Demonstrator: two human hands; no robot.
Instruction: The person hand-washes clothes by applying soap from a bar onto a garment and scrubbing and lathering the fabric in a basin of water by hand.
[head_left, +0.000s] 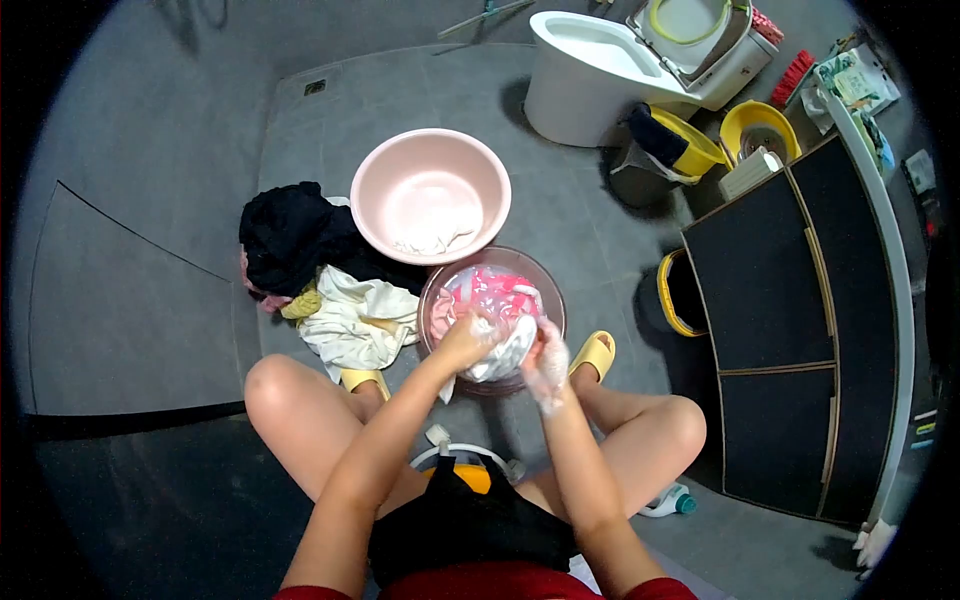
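Observation:
A white wet cloth (512, 350) is stretched between my two hands over the brownish-pink basin (556, 290). My left hand (468, 342) is closed on the cloth's left side, with suds on the fingers. On its right side, my soapy right hand (547, 362) grips the cloth near the basin's rim; its fingertips are partly hidden. Foam covers the right wrist too. Beneath the hands, bright pink and white clothing (495, 290) lies in sudsy water. A paler pink piece (441, 316) rests against the basin's left wall.
Behind stands a larger light pink basin (375, 190) with a small white cloth (437, 240) inside. Black clothes (290, 235) and a white garment (355, 315) are heaped on the floor at left. A toilet (580, 95), a trash bin (645, 175) and a dark cabinet (765, 290) stand to the right.

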